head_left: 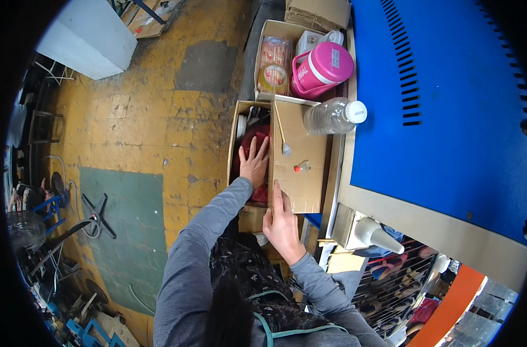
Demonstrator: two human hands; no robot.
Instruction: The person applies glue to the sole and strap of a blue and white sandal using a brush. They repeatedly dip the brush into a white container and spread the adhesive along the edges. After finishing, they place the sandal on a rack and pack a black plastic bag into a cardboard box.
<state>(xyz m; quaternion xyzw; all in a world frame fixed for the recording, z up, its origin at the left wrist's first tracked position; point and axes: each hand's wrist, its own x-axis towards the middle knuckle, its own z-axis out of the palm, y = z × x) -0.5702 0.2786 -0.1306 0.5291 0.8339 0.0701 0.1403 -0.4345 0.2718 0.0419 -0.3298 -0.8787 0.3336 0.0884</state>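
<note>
My left hand (253,168) reaches into an open cardboard box (232,144), fingers spread on dark red material (257,134) whose kind I cannot make out. My right hand (283,228) is at the near edge of a cardboard panel (298,194) beside that opening. Its index finger is stretched along the panel's left edge; some other fingers are partly hidden. On the panel lie a small brush with a thin wooden handle (279,124) and a tiny clear bottle with a red cap (302,166). A clear plastic bottle with a white cap (330,115) lies at its far right.
Beyond the panel, another box (266,29) holds a pink jug (327,66) and tape rolls (273,77). A blue slotted surface (437,115) spans the right, with a white cone-shaped part (379,236) below its edge. At left, a chair base (97,217) stands on the floor.
</note>
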